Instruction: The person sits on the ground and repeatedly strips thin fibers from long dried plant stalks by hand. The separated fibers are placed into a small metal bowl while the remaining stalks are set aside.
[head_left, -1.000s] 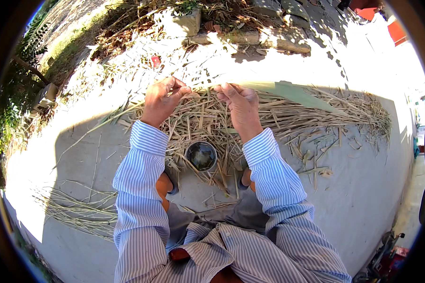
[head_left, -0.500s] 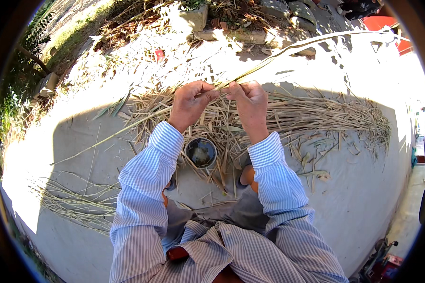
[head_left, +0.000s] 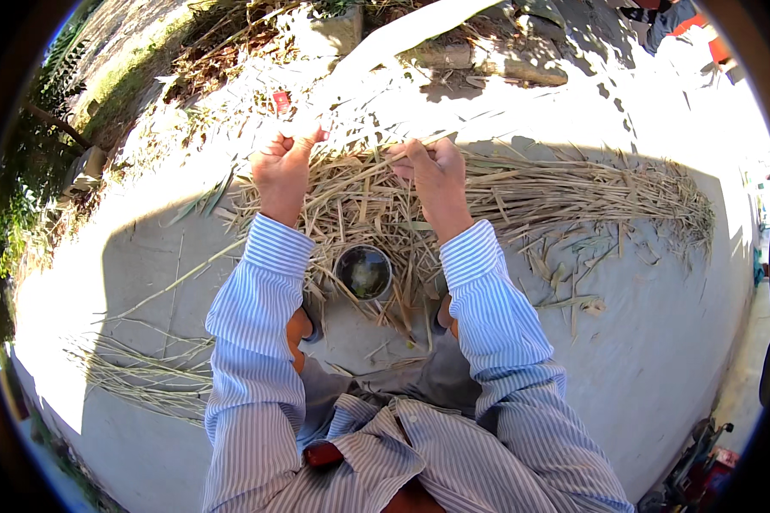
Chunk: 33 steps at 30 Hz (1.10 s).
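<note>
My left hand (head_left: 284, 175) is closed in a pinch. A broad pale leaf strip (head_left: 406, 36) rises beyond it; glare hides whether its lower end is between those fingers. My right hand (head_left: 438, 178), a short way to the right, pinches a thin dry stalk (head_left: 370, 171). What looks like the same stalk (head_left: 188, 275) comes out on the left of my left sleeve and slopes down to the concrete. Below both hands lies a heap of dry stalks and leaves (head_left: 376, 214). Between my forearms stands a round bowl (head_left: 364, 274) of dark liquid.
A long bundle of dry stalks (head_left: 590, 197) stretches to the right. Thin peeled-looking stems (head_left: 145, 376) lie at the left. A small red packet (head_left: 281, 102) lies on the sunlit ground ahead, before stone blocks (head_left: 329, 32). My feet flank the bowl.
My hands were together on the stalk and have separated, the left moving left and slightly away. The long strip that reached to the far right now stands up ahead, nearer the middle.
</note>
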Motion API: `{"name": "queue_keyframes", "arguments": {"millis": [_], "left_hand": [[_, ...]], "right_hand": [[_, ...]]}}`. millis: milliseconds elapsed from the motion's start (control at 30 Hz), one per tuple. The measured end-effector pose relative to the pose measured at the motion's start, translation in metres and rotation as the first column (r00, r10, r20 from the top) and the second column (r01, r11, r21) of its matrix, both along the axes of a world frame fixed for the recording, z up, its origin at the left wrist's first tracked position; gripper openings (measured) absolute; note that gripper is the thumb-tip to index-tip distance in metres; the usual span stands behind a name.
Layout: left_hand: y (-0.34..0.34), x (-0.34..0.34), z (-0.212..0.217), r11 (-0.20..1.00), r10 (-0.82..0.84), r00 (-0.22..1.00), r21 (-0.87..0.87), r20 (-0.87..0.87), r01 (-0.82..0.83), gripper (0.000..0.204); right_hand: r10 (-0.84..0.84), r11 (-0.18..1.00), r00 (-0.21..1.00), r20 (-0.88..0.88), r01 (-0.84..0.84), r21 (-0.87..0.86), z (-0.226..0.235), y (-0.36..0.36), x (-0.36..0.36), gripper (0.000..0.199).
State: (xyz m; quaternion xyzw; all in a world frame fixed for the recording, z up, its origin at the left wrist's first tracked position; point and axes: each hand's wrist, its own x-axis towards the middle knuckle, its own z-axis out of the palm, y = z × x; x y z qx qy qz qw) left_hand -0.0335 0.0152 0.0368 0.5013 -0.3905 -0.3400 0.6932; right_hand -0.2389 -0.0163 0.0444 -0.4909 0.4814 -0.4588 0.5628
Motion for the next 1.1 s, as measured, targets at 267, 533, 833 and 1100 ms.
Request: {"name": "queue_keyframes", "arguments": {"millis": [267,533,833,1100], "left_hand": [[0.012,0.134,-0.004,0.862,0.488,0.765,-0.091,0.421,-0.499,0.020],[0.020,0.041,0.013,0.989,0.142,0.303,-0.121,0.942,-0.088,0.041],[0.037,0.009,0.013,0.944,-0.323,0.614,0.291,0.720,0.155,0.012],[0.060,0.082,0.008,0.697,-0.659,0.657,0.626,0.366,0.350,0.014]], "right_hand": [[0.013,0.999,1.000,-0.005,-0.013,-0.032,0.002,-0.008,-0.019,0.026],[0.052,0.997,0.995,0.087,-0.056,0.051,0.004,-0.005,-0.009,0.029],[0.018,0.990,0.991,0.133,-0.036,0.138,0.003,-0.014,-0.002,0.031],[0.046,0.994,0.986,0.158,-0.061,0.089,0.013,-0.026,-0.035,0.026]]}}
